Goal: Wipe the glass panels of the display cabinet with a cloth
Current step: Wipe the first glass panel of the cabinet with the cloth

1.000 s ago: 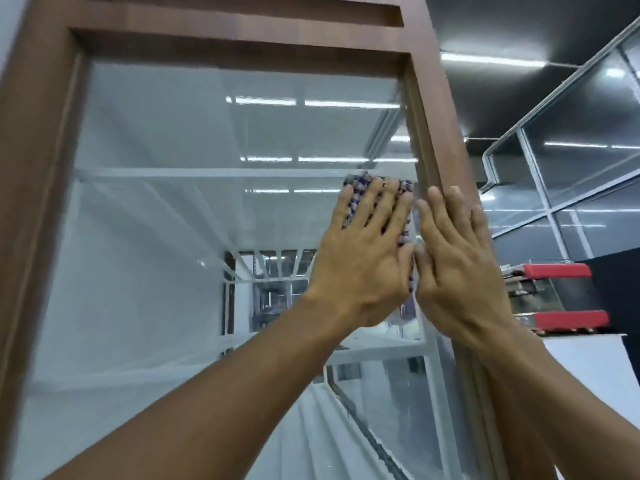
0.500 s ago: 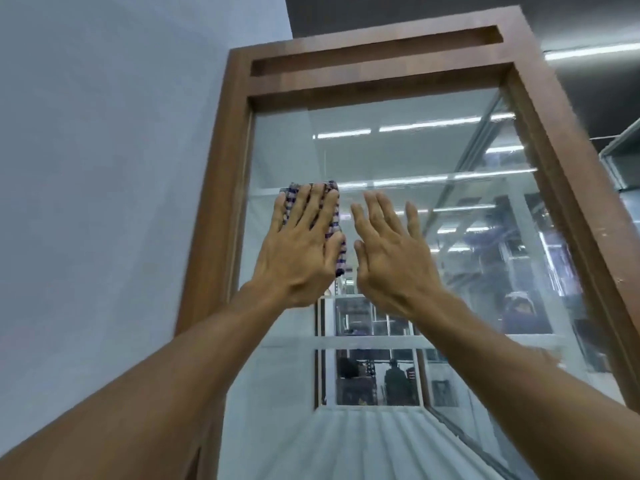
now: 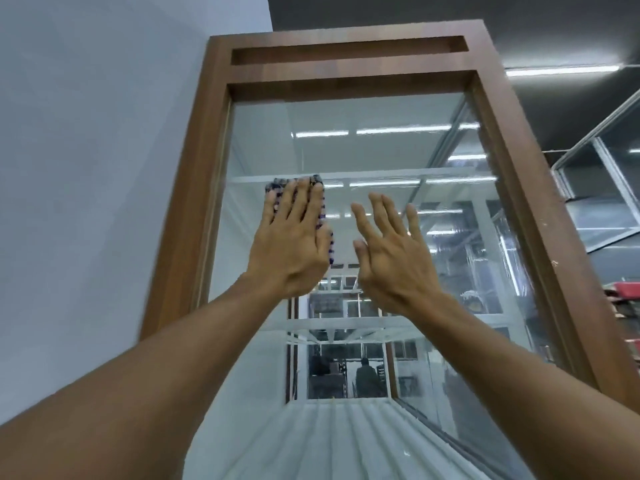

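Observation:
A tall display cabinet with a brown wooden frame [image 3: 346,83] stands in front of me, its front glass panel [image 3: 363,147] reaching up toward the top rail. My left hand [image 3: 291,244] lies flat on the glass left of centre, fingers spread over a purple-and-white checked cloth [image 3: 277,186] pressed against the panel; only the cloth's top and right edges show. My right hand [image 3: 391,252] is beside it to the right, fingers apart, holding nothing, at or close to the glass.
A grey wall [image 3: 104,168] runs along the cabinet's left side. Glass shelves [image 3: 450,174] cross inside the cabinet. Glass partitions [image 3: 602,188] and a red-and-metal object [image 3: 623,289] are to the right, under a dark ceiling with strip lights.
Both hands and the cloth have slid from the right edge of the glass over to the left part. My right hand has drifted apart from the left one, and my view turned left.

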The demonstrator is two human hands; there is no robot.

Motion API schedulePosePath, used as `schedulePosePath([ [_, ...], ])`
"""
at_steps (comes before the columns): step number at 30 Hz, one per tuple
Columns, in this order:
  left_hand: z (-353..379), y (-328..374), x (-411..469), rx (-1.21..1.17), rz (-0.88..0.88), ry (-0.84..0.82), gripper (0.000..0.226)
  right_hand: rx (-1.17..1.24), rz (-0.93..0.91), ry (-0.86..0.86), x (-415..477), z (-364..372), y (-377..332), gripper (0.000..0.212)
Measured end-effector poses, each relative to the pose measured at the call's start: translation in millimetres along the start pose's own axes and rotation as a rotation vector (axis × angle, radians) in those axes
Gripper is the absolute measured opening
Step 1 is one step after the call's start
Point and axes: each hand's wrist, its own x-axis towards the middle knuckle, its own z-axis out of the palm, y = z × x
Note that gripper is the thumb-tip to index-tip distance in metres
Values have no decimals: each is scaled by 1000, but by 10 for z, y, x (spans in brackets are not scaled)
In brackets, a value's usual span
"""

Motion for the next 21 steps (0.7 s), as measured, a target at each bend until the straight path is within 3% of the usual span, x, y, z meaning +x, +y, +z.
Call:
schedulePosePath([
  [2,65,231,71,-19,-33,8,70,10,11,6,-19,-42,124,68],
  [7,116,251,-183,67,301,-78,69,-31,9,-13,-93,-169,520,67],
  [11,73,313,305,33,3,-22,71,-146,57,-23,-203,-360,1050,67],
  [13,142,693,444,6,-16,-11,72,-213,77,-3,-269,-392,1218,68],
  [18,354,1306,31,13,342,-96,68,-192,140,28,-478,-474,1440,71],
  [21,349,1279,208,24,318,-82,68,-65,139,83,-542,-474,1513,72],
])
